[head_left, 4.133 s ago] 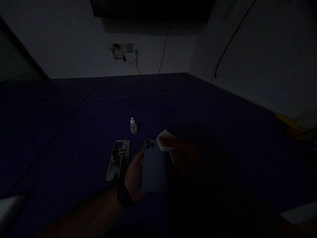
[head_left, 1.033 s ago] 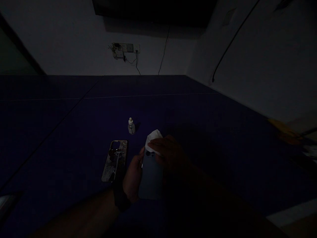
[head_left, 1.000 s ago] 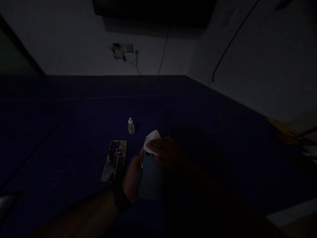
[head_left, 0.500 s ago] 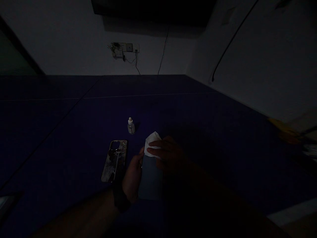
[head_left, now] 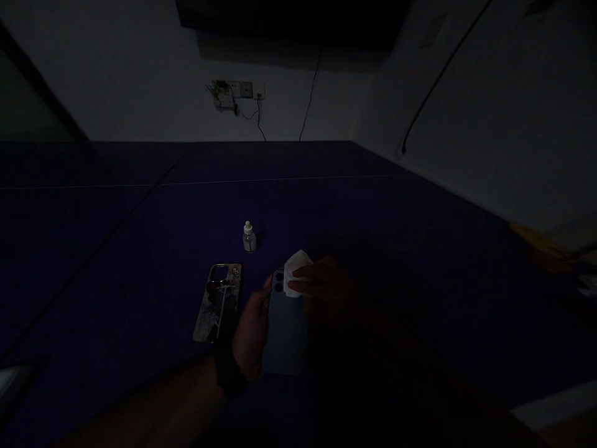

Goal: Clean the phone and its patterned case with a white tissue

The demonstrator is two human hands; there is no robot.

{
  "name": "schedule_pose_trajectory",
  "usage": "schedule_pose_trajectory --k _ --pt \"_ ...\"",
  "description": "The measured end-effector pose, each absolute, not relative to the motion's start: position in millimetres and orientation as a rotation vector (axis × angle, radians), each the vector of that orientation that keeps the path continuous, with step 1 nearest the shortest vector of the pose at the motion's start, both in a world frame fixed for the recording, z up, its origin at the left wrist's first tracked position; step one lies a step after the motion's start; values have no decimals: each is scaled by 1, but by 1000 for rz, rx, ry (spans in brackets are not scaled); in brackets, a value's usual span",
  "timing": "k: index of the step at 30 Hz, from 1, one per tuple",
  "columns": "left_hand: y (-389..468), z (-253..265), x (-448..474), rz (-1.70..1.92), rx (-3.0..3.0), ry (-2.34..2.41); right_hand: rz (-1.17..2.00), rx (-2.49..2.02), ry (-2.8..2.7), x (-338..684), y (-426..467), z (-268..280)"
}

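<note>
My left hand (head_left: 252,330) grips a blue-grey smartphone (head_left: 285,336) along its left side, back facing up, with camera lenses showing at its top left. Pressed against the phone's upper right is a folded white tissue (head_left: 297,274), held under the fingers of my right hand (head_left: 324,283). Much of the right hand is lost in shadow. Left of the phone lies a patterned phone case (head_left: 219,305) with a camera cutout. Beyond the case stands a small clear dropper bottle (head_left: 249,239) with a white cap.
Everything sits on a dark blue surface (head_left: 140,249) in dim light. Wall sockets (head_left: 240,90) with cables and a dark screen (head_left: 293,22) are on the far wall. Something yellow (head_left: 536,239) lies at the right edge, and a pale-topped object (head_left: 13,379) at the lower left.
My right hand has slid the tissue to the right across the phone's top, uncovering the camera lenses. My left hand keeps its hold on the phone.
</note>
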State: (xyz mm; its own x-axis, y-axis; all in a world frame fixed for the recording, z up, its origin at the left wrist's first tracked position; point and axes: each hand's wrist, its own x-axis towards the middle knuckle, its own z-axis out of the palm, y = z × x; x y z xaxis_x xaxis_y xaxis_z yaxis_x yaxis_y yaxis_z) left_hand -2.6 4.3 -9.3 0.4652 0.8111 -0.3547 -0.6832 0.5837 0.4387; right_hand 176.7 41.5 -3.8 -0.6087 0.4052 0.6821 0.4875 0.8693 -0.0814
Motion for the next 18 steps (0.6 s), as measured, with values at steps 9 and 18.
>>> schedule_pose_trajectory --k 9,18 --pt "2 0 -1 901 273 535 -215 -619 -2330 179 43 -1" --pt "2 -1 -2 902 262 543 -242 -626 -2325 180 43 -3"
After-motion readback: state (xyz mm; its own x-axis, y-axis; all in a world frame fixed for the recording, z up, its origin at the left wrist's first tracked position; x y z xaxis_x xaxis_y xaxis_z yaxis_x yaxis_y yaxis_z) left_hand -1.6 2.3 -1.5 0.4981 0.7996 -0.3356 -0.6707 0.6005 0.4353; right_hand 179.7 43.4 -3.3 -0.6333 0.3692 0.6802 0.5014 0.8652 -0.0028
